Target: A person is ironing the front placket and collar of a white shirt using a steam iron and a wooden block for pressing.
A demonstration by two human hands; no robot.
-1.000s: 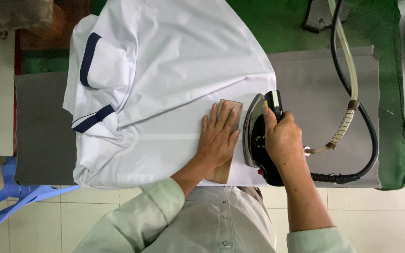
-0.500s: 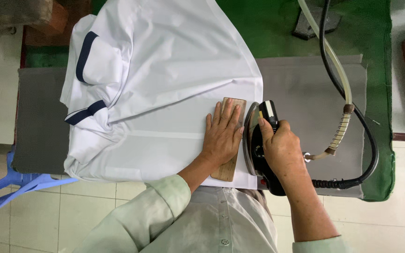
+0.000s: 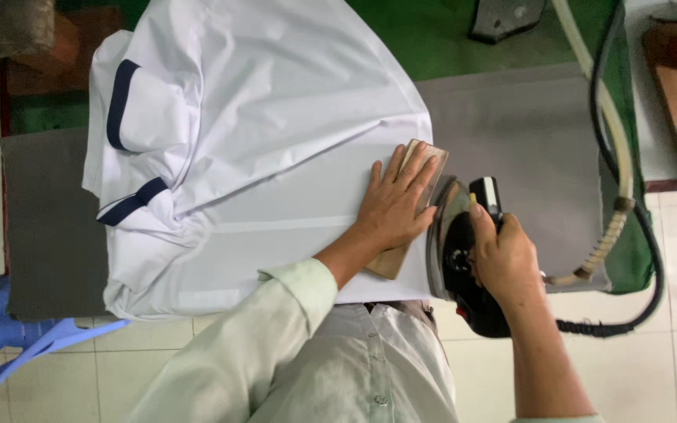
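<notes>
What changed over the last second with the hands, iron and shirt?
Little. The right hand keeps its grip on the iron, tipped on edge beside the wooden block; the left hand stays flat on the block over the white shirt. Only the view drifts slightly. Nothing was picked up or let go.

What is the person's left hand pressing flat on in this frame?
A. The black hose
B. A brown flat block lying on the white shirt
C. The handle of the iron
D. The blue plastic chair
B: the left hand lies palm-down with fingers spread on the brown flat block, which rests on the white shirt, while the right hand grips the iron beside it.
</notes>
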